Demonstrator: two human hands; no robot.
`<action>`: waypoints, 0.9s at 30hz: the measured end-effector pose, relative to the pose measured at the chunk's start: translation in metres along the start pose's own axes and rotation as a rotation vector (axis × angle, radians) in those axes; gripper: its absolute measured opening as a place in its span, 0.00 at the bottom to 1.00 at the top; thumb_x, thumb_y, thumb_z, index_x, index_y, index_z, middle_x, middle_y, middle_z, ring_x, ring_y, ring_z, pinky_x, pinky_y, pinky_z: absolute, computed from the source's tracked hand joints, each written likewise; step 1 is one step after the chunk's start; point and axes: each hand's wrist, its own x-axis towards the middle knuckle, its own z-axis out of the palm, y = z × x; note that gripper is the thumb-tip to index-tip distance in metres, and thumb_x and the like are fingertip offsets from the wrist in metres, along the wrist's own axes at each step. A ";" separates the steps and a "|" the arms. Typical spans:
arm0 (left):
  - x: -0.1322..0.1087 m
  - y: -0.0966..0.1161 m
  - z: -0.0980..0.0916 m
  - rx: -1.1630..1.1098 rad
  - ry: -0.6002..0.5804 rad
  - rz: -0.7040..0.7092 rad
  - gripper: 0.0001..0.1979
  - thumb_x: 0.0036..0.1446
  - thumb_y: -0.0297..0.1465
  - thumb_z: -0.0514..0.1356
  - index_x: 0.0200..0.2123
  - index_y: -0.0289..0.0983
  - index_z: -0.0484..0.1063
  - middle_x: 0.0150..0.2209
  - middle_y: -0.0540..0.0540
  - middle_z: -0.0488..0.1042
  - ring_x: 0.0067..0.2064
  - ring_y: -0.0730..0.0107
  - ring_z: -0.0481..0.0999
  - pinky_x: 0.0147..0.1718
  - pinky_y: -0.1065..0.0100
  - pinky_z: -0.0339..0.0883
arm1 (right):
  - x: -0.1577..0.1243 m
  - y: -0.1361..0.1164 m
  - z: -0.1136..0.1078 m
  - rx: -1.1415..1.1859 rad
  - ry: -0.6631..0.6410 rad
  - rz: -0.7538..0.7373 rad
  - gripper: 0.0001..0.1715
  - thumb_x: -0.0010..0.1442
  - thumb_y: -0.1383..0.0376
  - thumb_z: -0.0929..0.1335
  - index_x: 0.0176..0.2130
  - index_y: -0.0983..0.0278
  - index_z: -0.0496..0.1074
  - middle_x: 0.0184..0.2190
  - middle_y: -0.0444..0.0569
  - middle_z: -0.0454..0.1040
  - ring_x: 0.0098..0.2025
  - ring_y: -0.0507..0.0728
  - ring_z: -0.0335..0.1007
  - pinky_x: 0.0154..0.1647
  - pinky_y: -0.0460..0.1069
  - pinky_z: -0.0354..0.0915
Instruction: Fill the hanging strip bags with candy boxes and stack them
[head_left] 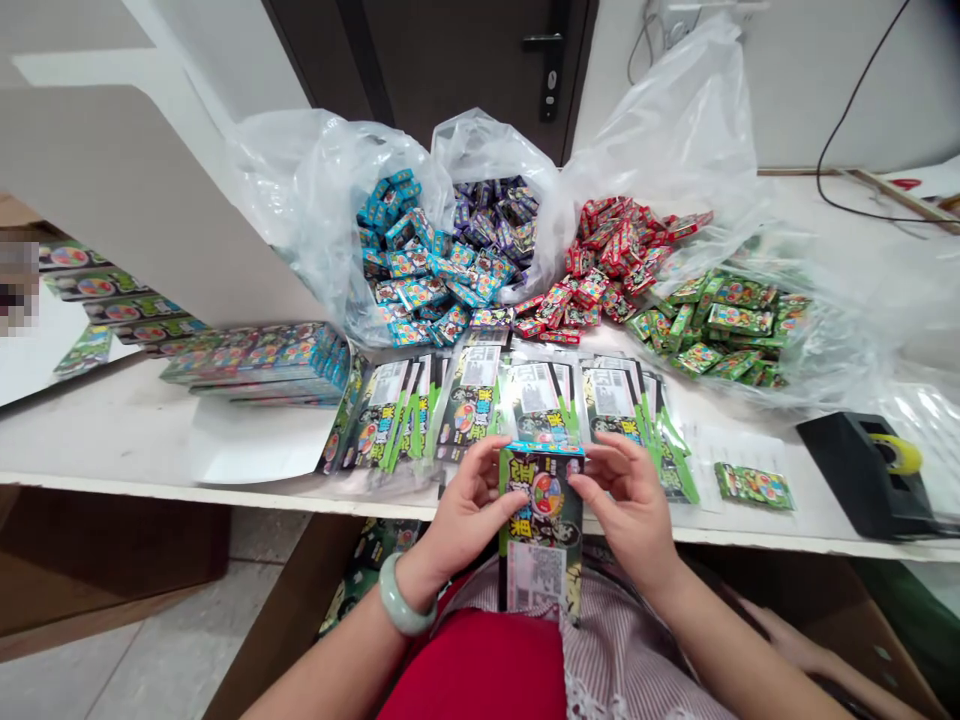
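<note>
A dark door [465,60] stands behind the white table [112,430], above pale floor tiles [150,650].

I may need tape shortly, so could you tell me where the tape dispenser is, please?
In the head view, the black tape dispenser sits on the white table, far right, beside a loose green packet.
</note>
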 end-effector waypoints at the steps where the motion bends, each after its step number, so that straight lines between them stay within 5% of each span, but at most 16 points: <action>1: 0.000 -0.001 0.000 0.017 0.003 0.001 0.25 0.58 0.34 0.63 0.56 0.46 0.57 0.51 0.45 0.70 0.51 0.64 0.74 0.48 0.62 0.72 | -0.003 0.002 0.002 0.006 0.028 0.002 0.20 0.59 0.63 0.70 0.50 0.54 0.66 0.40 0.46 0.74 0.35 0.54 0.73 0.35 0.50 0.73; 5: 0.002 0.001 0.000 0.023 -0.015 -0.007 0.24 0.57 0.34 0.64 0.54 0.47 0.59 0.50 0.46 0.70 0.50 0.64 0.74 0.46 0.63 0.73 | -0.002 0.003 0.001 -0.102 -0.014 -0.055 0.13 0.62 0.65 0.68 0.48 0.55 0.70 0.41 0.47 0.74 0.38 0.54 0.72 0.39 0.51 0.71; 9: 0.002 0.005 -0.001 0.009 -0.090 -0.056 0.21 0.56 0.32 0.65 0.51 0.46 0.61 0.46 0.48 0.72 0.46 0.67 0.75 0.42 0.67 0.71 | 0.008 -0.006 -0.009 -0.079 -0.131 -0.049 0.04 0.64 0.64 0.66 0.38 0.59 0.72 0.31 0.44 0.74 0.30 0.52 0.70 0.31 0.46 0.69; 16: 0.000 0.005 0.004 -0.006 -0.117 -0.105 0.20 0.56 0.32 0.65 0.50 0.43 0.63 0.45 0.47 0.72 0.47 0.67 0.73 0.43 0.69 0.67 | 0.010 -0.005 -0.026 -0.114 -0.240 0.021 0.07 0.64 0.61 0.67 0.35 0.60 0.72 0.32 0.46 0.76 0.32 0.52 0.72 0.34 0.46 0.68; 22: 0.008 0.002 0.017 0.113 0.158 0.013 0.09 0.60 0.36 0.60 0.41 0.38 0.69 0.36 0.48 0.71 0.36 0.71 0.71 0.36 0.71 0.66 | 0.013 -0.005 -0.020 -0.092 -0.218 -0.010 0.08 0.65 0.62 0.66 0.33 0.60 0.72 0.40 0.50 0.71 0.42 0.55 0.70 0.38 0.48 0.68; 27: 0.011 0.006 0.014 0.207 0.206 0.132 0.10 0.63 0.36 0.58 0.32 0.36 0.71 0.32 0.48 0.72 0.34 0.71 0.71 0.35 0.71 0.67 | 0.012 -0.009 -0.012 -0.014 -0.169 0.041 0.05 0.63 0.62 0.68 0.34 0.59 0.70 0.34 0.47 0.70 0.39 0.55 0.69 0.37 0.48 0.68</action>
